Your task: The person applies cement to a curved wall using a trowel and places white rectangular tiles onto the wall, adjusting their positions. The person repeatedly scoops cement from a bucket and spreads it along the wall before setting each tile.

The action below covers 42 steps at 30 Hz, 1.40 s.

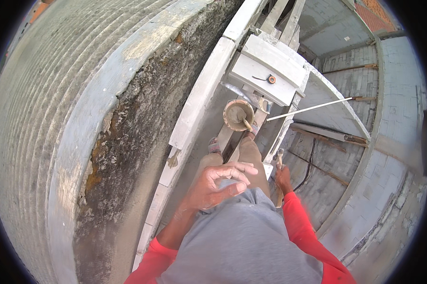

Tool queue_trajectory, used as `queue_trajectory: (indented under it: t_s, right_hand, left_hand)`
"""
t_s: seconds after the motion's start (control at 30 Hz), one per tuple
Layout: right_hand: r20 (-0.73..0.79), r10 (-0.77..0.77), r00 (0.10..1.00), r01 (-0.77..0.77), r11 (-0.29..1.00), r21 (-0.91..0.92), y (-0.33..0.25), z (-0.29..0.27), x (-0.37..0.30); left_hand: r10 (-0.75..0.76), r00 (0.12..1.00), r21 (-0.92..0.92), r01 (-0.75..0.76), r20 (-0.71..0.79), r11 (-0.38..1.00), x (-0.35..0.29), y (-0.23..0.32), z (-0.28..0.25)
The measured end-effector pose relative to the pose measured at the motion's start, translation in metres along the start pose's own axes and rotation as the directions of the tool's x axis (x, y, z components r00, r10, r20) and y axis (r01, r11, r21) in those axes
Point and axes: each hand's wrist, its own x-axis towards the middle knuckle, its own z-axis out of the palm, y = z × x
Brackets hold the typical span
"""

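My left hand (218,184) is raised in front of my grey shirt, fingers loosely curled with the thumb near the fingertips, and I see nothing in it. My right hand (283,181) hangs low at my right side, closed on a wooden-handled tool (279,157) whose head I cannot make out. Past my sandalled feet (215,146), a round bucket (230,124) of grey mortar stands on the planks, with a wooden-handled tool (246,124) stuck in it.
I stand on narrow scaffold planks (225,135) beside a rough, mortar-stained wall top (128,118) on my left. White blocks (270,71) with a small orange round object (271,79) lie ahead. A thin white rod (310,108) juts right. Far below lie paved ground and timbers (327,137).
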Motion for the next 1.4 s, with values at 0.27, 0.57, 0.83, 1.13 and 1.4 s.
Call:
queue_trajectory:
  t_s: [0.27,0.57,0.83,1.13,1.4]
  right_hand:
    - [-0.185,0.526,0.83,-0.373,0.771,0.516,0.202,0.024,-0.048]
    - [-0.172,0.376,0.91,-0.319,0.903,0.288,0.158,0.06,-0.083]
    - [-0.162,0.242,0.957,-0.206,0.956,0.208,0.142,0.058,-0.073]
    - [-0.159,0.13,0.979,-0.108,0.984,0.138,0.169,0.052,-0.072]
    - [-0.151,0.148,0.977,-0.134,0.986,0.103,0.158,0.049,-0.081]
  left_hand:
    - [0.705,0.508,-0.673,-0.29,0.495,0.68,0.026,0.124,0.09]
    - [0.866,0.353,-0.747,-0.451,0.353,0.488,0.044,0.148,0.126]
    - [0.633,0.68,-0.601,-0.345,0.369,0.721,0.022,0.154,0.122]
    - [0.585,0.714,-0.595,-0.293,0.385,0.749,0.017,0.153,0.129]
    - [0.581,0.722,-0.616,-0.274,0.376,0.739,0.023,0.146,0.117]
